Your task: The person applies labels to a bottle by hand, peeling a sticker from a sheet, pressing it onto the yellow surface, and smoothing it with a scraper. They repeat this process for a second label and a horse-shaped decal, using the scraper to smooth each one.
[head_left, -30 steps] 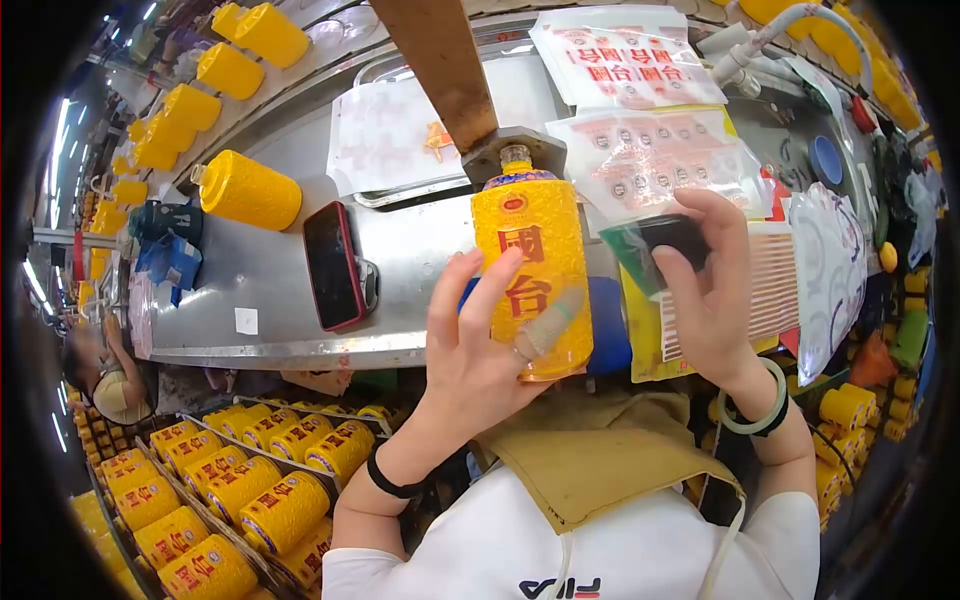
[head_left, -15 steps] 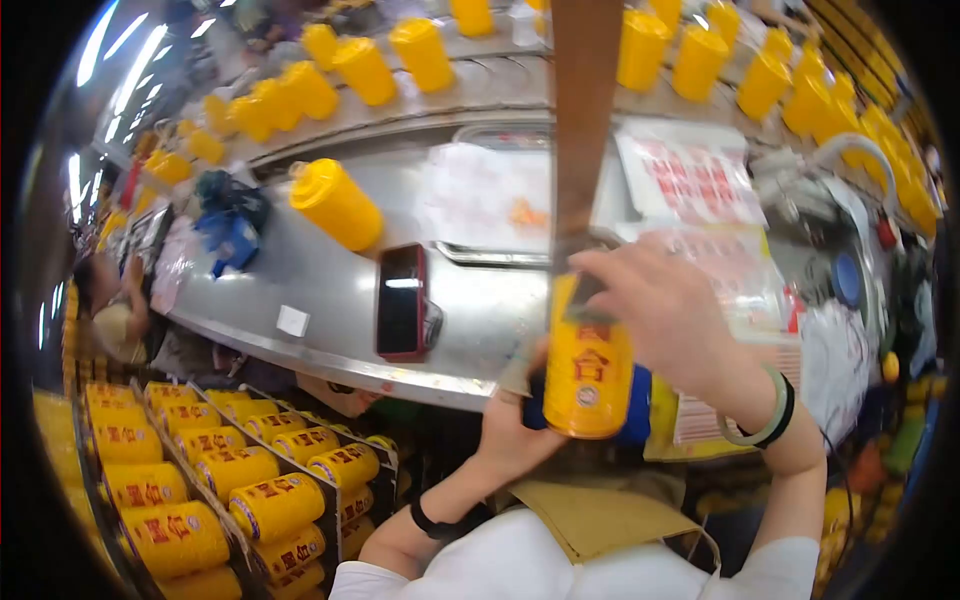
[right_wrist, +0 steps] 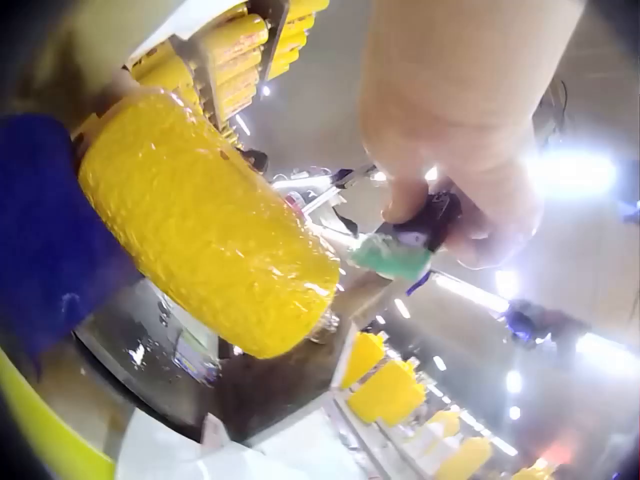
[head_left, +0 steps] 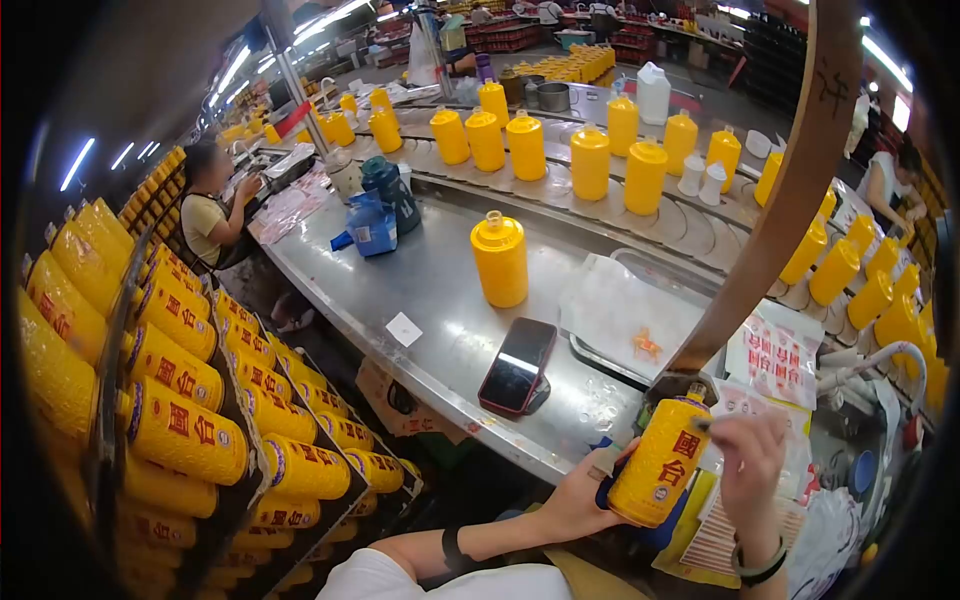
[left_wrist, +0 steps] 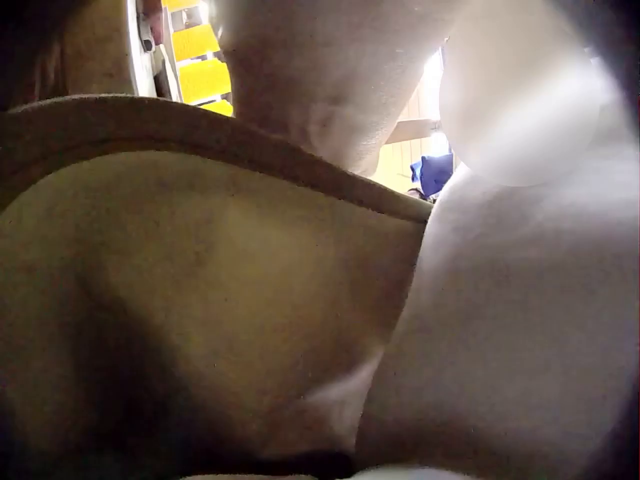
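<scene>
My left hand [head_left: 575, 503] grips the yellow bottle [head_left: 662, 455] near its base from the left, with most of its fingers hidden behind it. The bottle has a bumpy surface and large red characters, and it leans to the right, its neck close to a metal bracket [head_left: 690, 382] on a post. At the bottle's upper right is my right hand [head_left: 748, 455], blurred in the head view. Between thumb and fingers it pinches a small dark pad with a green end [right_wrist: 395, 255], right beside the bottle's upper part. In the left wrist view, skin and cloth fill most of the picture.
A phone [head_left: 518, 365], another yellow bottle [head_left: 499, 262] and a blue container [head_left: 372, 228] stand or lie on the metal table [head_left: 450, 300]. Printed sheets [head_left: 770, 355] lie to the right. Racks of yellow bottles [head_left: 190, 430] fill the left. Bottles line a conveyor behind; a seated person [head_left: 208, 210] works farther off.
My right hand came from right of the bottle, passed over its upper front, and is now at its upper right. Left fingers went from the bottle's front to behind it. The head view swung up and left.
</scene>
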`<act>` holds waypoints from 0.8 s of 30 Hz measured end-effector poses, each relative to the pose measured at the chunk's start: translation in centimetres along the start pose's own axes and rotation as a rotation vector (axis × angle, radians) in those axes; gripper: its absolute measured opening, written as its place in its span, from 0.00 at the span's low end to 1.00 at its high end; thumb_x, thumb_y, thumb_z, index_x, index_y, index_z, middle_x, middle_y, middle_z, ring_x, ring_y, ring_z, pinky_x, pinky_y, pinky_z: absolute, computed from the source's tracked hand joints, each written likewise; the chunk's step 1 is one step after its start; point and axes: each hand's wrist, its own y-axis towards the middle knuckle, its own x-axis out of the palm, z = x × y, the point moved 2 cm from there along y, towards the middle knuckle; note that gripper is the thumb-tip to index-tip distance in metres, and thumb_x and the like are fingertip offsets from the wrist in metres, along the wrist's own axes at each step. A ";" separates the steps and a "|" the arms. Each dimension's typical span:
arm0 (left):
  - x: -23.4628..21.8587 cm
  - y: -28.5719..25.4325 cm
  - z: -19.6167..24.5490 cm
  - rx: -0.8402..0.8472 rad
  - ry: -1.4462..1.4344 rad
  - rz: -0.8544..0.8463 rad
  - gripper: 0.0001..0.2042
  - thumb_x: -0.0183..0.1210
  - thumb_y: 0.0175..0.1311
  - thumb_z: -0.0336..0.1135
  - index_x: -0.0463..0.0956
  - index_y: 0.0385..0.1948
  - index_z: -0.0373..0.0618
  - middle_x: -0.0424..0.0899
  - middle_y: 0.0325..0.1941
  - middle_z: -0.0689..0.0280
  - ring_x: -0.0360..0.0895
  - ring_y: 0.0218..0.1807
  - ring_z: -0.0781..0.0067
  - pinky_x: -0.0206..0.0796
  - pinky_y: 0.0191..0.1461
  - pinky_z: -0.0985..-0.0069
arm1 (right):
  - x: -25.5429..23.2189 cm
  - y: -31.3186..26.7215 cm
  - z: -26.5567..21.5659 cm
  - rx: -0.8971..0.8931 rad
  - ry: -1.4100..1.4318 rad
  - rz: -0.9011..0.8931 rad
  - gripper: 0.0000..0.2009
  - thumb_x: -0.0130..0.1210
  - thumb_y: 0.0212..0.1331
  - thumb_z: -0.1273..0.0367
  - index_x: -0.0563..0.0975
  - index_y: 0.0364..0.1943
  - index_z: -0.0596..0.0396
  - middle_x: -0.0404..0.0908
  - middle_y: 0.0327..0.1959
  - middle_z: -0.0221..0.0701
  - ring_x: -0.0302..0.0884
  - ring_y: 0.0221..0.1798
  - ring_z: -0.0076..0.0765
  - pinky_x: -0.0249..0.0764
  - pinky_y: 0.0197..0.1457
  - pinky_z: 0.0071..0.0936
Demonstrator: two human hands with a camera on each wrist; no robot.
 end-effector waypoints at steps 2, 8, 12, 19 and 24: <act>0.2 -0.2 -0.1 -0.014 0.004 -0.020 0.51 0.78 0.54 0.35 0.52 0.78 0.41 0.69 0.74 0.54 0.70 0.73 0.59 0.59 0.78 0.65 | 0.3 -3.3 -1.8 -0.077 0.072 -0.081 0.12 0.62 0.50 0.77 0.85 0.38 0.48 0.87 0.40 0.27 0.77 0.39 0.37 0.67 0.45 0.38; 0.5 -0.1 -1.3 0.031 -0.095 0.061 0.47 0.79 0.50 0.35 0.61 0.74 0.39 0.74 0.67 0.51 0.74 0.68 0.53 0.65 0.72 0.64 | -1.2 -8.0 -7.3 -0.176 0.270 -0.156 0.11 0.64 0.48 0.75 0.87 0.37 0.46 0.88 0.43 0.24 0.78 0.41 0.31 0.68 0.43 0.32; 0.6 0.1 -1.4 0.037 -0.087 0.025 0.48 0.80 0.49 0.32 0.59 0.74 0.36 0.73 0.70 0.50 0.73 0.70 0.56 0.65 0.73 0.64 | -0.2 -9.1 -7.6 0.043 0.154 0.015 0.16 0.65 0.44 0.73 0.87 0.42 0.49 0.88 0.47 0.25 0.77 0.40 0.29 0.69 0.38 0.29; 0.9 -0.1 -2.0 0.040 -0.087 0.042 0.48 0.79 0.51 0.31 0.59 0.74 0.34 0.77 0.69 0.54 0.79 0.65 0.63 0.68 0.71 0.67 | -0.6 -10.8 -9.0 0.719 0.433 0.161 0.13 0.65 0.57 0.79 0.80 0.47 0.59 0.81 0.35 0.36 0.79 0.32 0.35 0.72 0.33 0.25; 1.2 0.0 -0.4 0.105 -0.003 0.090 0.45 0.79 0.51 0.30 0.63 0.72 0.32 0.75 0.71 0.52 0.79 0.65 0.63 0.72 0.68 0.66 | -0.3 -12.3 -8.9 0.886 0.441 0.133 0.11 0.63 0.57 0.79 0.80 0.45 0.58 0.75 0.31 0.32 0.72 0.29 0.31 0.69 0.33 0.26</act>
